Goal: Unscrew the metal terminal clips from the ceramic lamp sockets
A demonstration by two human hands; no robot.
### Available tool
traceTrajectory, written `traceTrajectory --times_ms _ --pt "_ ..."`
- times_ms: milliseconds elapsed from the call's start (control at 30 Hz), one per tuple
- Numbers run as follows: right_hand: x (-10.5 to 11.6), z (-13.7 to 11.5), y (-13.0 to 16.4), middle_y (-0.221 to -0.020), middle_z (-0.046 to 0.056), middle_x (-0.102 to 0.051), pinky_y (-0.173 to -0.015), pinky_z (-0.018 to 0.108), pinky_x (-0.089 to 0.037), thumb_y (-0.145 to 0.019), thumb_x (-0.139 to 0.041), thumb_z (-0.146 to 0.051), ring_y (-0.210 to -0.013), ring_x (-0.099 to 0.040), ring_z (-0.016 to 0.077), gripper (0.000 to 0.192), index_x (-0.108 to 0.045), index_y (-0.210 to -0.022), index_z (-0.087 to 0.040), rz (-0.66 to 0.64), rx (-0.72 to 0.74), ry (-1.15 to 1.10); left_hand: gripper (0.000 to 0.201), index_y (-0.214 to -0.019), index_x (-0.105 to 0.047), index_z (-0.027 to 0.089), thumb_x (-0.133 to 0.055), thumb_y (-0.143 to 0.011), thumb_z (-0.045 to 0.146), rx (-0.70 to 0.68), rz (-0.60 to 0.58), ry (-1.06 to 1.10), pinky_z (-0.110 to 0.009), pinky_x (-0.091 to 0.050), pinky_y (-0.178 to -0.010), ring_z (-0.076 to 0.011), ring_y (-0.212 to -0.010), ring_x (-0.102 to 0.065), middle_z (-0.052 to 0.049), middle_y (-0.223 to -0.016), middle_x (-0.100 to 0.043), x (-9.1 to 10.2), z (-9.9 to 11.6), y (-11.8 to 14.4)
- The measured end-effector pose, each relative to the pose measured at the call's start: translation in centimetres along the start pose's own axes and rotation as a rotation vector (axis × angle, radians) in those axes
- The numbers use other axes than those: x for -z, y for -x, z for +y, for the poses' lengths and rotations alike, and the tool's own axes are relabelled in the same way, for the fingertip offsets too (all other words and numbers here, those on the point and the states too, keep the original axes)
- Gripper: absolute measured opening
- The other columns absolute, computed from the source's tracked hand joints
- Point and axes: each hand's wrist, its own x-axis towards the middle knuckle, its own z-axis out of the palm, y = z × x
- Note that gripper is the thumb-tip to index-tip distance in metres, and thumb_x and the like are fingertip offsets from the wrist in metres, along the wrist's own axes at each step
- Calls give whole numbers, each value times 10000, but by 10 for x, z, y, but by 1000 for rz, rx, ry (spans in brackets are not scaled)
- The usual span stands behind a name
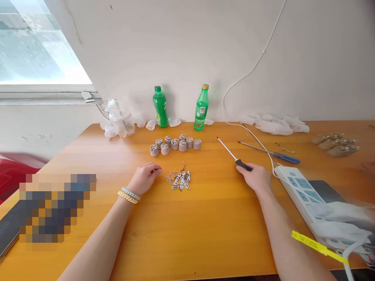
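My left hand rests on the wooden table, fingers curled, holding nothing, just left of a small pile of metal clips and tiny screws. My right hand lies over the black handle of a long screwdriver whose shaft points away to the upper left. Several grey ceramic sockets stand in a cluster beyond the pile.
Two green bottles stand by the wall. A blue-handled screwdriver and a white power strip lie to the right, with more sockets further right. White foam netting lines the back. A dark phone sits at left.
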Motion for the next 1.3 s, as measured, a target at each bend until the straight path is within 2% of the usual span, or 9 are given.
traceTrajectory --times_ms 133,267,400,500,567,733,833,1067,1300 --pt "-1 2 -1 -930 120 -721 -686 346 -436 -755 -579 -490 -884 -637 296 432 -749 -1013 -188 22 21 9 253 -739 -620 200 -479 -806 400 250 190 -201 -305 -427 -652 -195 -662 -563 -50 -708 -649 24 -32 -3" --pt "-4 4 -2 -936 120 -721 -701 357 -441 -748 -585 -496 -891 -638 300 445 -748 -1021 -185 38 35 17 427 -516 -435 216 -418 -826 509 445 164 -290 -302 -345 -543 -171 -516 -451 -22 -495 -494 32 -44 -3" --pt "-6 5 -3 -928 115 -721 -720 366 -448 -739 -593 -504 -903 -635 307 457 -746 -1032 -188 38 19 25 443 -487 -392 221 -395 -833 498 410 151 -283 -306 -344 -532 -163 -495 -421 -20 -463 -461 28 -42 -2" --pt "-6 4 -3 -927 118 -720 -732 368 -454 -731 -606 -499 -903 -634 304 451 -749 -1022 -186 53 19 18 205 -713 -607 202 -481 -756 358 340 210 -187 -313 -440 -647 -185 -622 -541 -50 -676 -637 24 -41 -3" --pt "-5 4 -2 -913 122 -720 -736 373 -456 -728 -611 -495 -895 -634 305 442 -753 -1008 -184 63 23 16 256 -889 -653 188 -518 -708 310 332 242 -98 -320 -471 -724 -193 -701 -590 -57 -792 -681 23 -39 -4" --pt "-5 2 -1 -943 127 -716 -770 388 -458 -722 -619 -487 -926 -628 318 453 -746 -1029 -179 55 7 24 324 -690 -613 182 -540 -743 493 449 276 -30 -326 -469 -663 -194 -648 -583 -48 -666 -641 19 -26 -10" --pt "-6 1 -1 -954 132 -713 -777 394 -459 -716 -628 -488 -933 -625 322 471 -741 -1044 -169 58 1 30 316 -831 -625 171 -612 -701 459 434 267 -91 -327 -472 -704 -196 -715 -600 -48 -764 -653 17 -20 -19" --pt "-6 3 -2 -947 136 -713 -744 388 -456 -730 -608 -488 -930 -628 328 465 -738 -1042 -169 46 17 55 733 -1279 -472 134 -714 -629 373 445 217 -109 -354 -467 -840 -262 -1048 -583 -170 -1263 -559 13 -13 -61" --pt "-5 3 -3 -965 136 -714 -715 374 -462 -719 -617 -466 -906 -639 315 447 -734 -1034 -171 40 22 53 343 -938 -636 189 -703 -630 323 433 189 -117 -348 -470 -820 -256 -909 -633 -78 -930 -692 6 -18 -70"
